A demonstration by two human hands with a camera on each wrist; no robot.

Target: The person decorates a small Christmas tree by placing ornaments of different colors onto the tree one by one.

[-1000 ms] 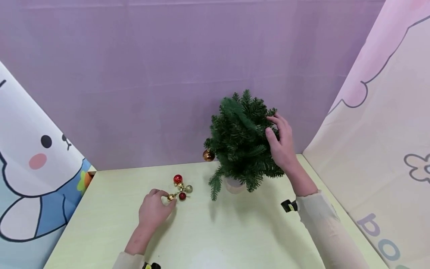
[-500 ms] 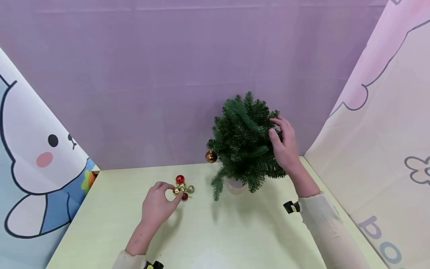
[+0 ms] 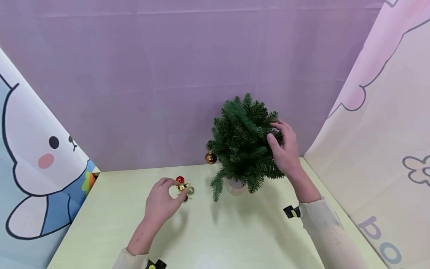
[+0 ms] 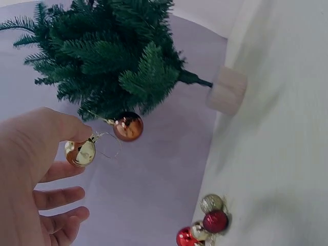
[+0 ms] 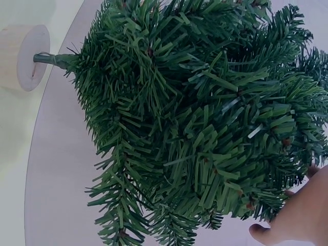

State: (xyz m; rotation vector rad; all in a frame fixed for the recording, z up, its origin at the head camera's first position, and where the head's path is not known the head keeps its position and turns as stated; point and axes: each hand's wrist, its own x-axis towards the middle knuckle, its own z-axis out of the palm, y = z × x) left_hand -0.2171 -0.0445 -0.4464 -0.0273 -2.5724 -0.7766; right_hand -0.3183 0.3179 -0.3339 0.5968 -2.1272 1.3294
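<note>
My left hand (image 3: 164,200) pinches a shiny gold bauble (image 4: 81,152) between thumb and index finger. A thin wire loop (image 4: 108,148) sticks out from its cap in the left wrist view. A small artificial Christmas tree (image 3: 240,144) stands on a round pale base (image 4: 227,90). My right hand (image 3: 285,149) rests against the tree's right side, fingers loosely bent and thumb apart from them; some fingertips are hidden in the needles. From a branch at the tree's left hangs a copper-coloured bauble (image 3: 211,158).
Several more baubles lie on the pale table (image 3: 111,209) beyond my left hand: a shiny red one (image 3: 180,179), a glittery gold one (image 3: 190,190) and a dark red one (image 4: 216,221) among them. A purple cloth backdrop (image 3: 134,93) hangs behind, with printed cloths on both sides.
My left hand has lifted the gold bauble from the table, moving slightly right and up in the head view. My right hand stays against the tree.
</note>
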